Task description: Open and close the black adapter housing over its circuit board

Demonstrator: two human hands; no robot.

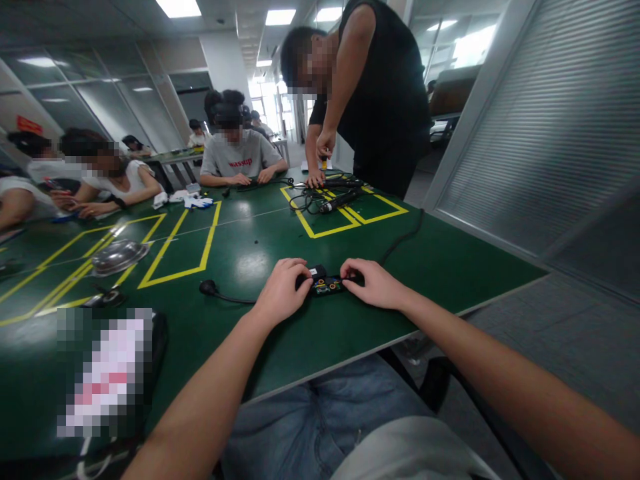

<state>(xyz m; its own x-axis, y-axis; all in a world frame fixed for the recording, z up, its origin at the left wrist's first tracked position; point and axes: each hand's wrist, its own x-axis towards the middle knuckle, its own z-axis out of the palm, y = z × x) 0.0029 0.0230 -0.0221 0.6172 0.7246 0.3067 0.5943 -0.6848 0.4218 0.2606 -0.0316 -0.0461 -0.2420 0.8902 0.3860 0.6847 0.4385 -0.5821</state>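
Observation:
A small black device [326, 285] with coloured parts showing inside lies on the green table [240, 247] close to the front edge. My left hand [281, 291] grips its left end with curled fingers. My right hand [373, 283] pinches its right end. A black cable [400, 241] runs from the device's right side toward the far table edge. A second black cable with a round plug [209, 288] lies just left of my left hand.
A metal bowl [119, 255] sits at the left among yellow tape lines. A blurred-out object [107, 370] lies at the near left. A standing person [367, 93] handles cables [333, 197] across the table. Several seated people work along the far left side.

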